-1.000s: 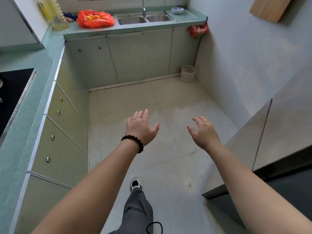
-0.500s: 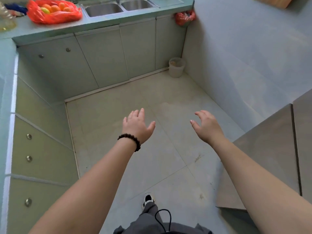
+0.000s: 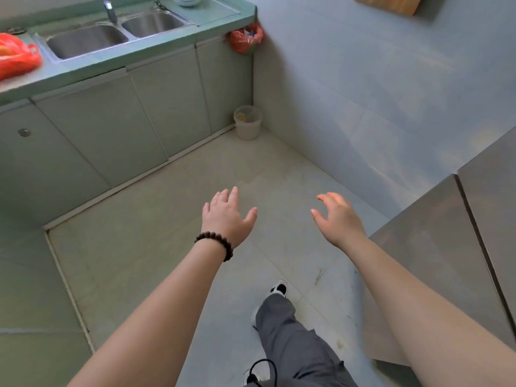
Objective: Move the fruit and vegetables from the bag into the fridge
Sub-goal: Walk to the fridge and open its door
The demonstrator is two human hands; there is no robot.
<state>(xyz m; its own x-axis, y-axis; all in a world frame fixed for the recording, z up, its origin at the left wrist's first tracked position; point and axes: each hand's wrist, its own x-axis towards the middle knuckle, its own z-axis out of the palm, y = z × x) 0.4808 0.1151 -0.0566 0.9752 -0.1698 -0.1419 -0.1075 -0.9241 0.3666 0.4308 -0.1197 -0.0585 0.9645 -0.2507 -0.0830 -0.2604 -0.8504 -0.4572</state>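
Note:
A red plastic bag (image 3: 16, 58) lies on the green counter at the far left edge of the view, left of the double sink; only part of it shows and its contents are hidden. My left hand (image 3: 227, 217), with a dark bead bracelet on the wrist, is held out over the floor, fingers spread and empty. My right hand (image 3: 336, 220) is out beside it, also open and empty. The grey fridge (image 3: 452, 247) stands at the right, its doors closed, just right of my right forearm.
A steel double sink (image 3: 114, 32) is set in the counter (image 3: 97, 65) above closed cabinets. A small red bag (image 3: 247, 37) hangs at the counter's end. A white bin (image 3: 248, 122) stands in the floor corner. My leg and shoe (image 3: 277, 289) are below.
The view has swung right and moved closer: the red bag slid to the left edge and the fridge fills more of the right. Both hands stay open and empty.

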